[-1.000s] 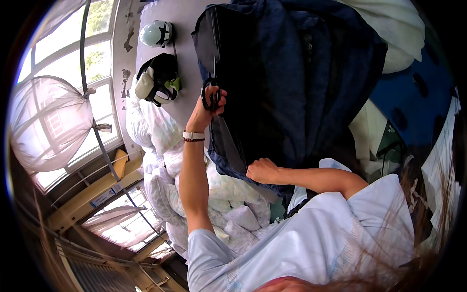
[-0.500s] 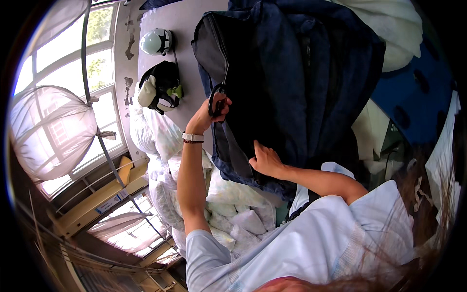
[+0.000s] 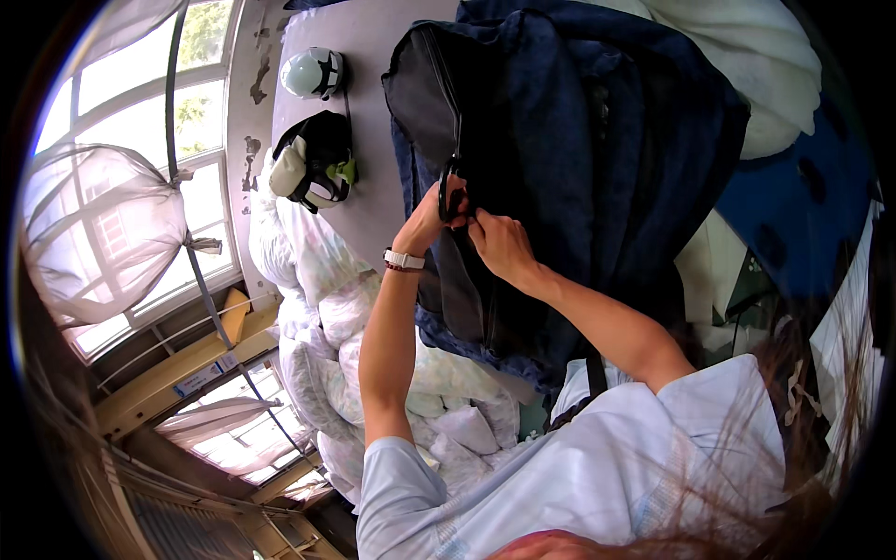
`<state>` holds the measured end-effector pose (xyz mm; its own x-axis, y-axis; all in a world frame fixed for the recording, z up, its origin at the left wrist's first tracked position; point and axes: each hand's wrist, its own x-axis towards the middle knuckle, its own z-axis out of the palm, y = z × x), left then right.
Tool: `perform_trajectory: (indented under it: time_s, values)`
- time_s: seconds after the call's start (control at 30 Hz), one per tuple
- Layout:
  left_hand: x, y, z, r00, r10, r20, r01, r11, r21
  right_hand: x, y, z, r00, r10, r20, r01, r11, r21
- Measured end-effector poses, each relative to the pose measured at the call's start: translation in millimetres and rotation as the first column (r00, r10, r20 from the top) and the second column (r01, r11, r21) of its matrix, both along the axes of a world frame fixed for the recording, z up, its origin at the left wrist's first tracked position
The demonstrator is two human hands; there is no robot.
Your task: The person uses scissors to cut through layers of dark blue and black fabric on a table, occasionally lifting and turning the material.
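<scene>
A large dark blue cloth piece (image 3: pixel 644 196) is spread in front of me, with a black inside, a grey lining flap (image 3: pixel 420 93) and what looks like a zip along the flap's edge. My left hand (image 3: pixel 439 210) is closed around the black looped handles of scissors (image 3: pixel 444 191) at that edge, their blades hard to make out against the dark cloth. Right beside it, my right hand (image 3: pixel 502 245) has its fingers bent and pinched together near the left fingertips. Whatever they grip is hidden.
On the grey surface (image 3: pixel 369 56) at the far left stand a pale helmet with black parts (image 3: pixel 312 73) and a black, white and green headgear item (image 3: pixel 322 168). Floral white bedding (image 3: pixel 336 308) lies below. White cloth (image 3: pixel 761 65) and a blue panel (image 3: pixel 779 205) are at right.
My right hand has moved up and left from the cloth's lower part to meet my left hand. The left hand, still holding the scissors, appears slightly farther right; the whole view has shifted a little.
</scene>
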<state>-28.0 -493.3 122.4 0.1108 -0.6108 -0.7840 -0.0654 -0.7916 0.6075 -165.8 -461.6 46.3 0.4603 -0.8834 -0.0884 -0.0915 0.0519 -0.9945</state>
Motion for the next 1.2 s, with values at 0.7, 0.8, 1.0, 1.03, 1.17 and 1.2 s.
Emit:
perform_trajectory:
  time_s: [0.7, 0.8, 1.0, 1.03, 1.17, 1.2]
  values:
    - [2, -56, -18, 0.939, -0.038, 0.342, 0.129, 0.96, -0.247, -21, 5, 15, 0.997, 0.082, -0.005, -0.082, 0.987, -0.14]
    - [1, -70, -12, 0.914, -0.038, 0.403, 0.135, 0.968, -0.214, -20, 11, 17, 0.993, 0.115, 0.001, -0.113, 0.98, -0.166]
    - [8, -89, 6, 0.86, -0.265, 0.436, 0.335, 0.938, -0.09, -21, 10, 13, 0.997, 0.073, -0.038, -0.078, 0.984, -0.158]
    - [12, -91, 7, 0.826, -0.364, 0.43, 0.437, 0.896, -0.08, -23, 10, 13, 0.996, 0.091, -0.009, -0.091, 0.982, -0.163]
    - [30, -97, 11, 0.888, -0.42, 0.186, 0.431, 0.902, -0.022, -31, 11, 12, 0.996, 0.085, 0.011, -0.083, 0.984, -0.159]
    - [33, -97, 12, 0.891, -0.402, 0.209, 0.407, 0.913, 0.02, -33, 11, 11, 0.997, 0.076, 0.006, -0.075, 0.989, -0.127]
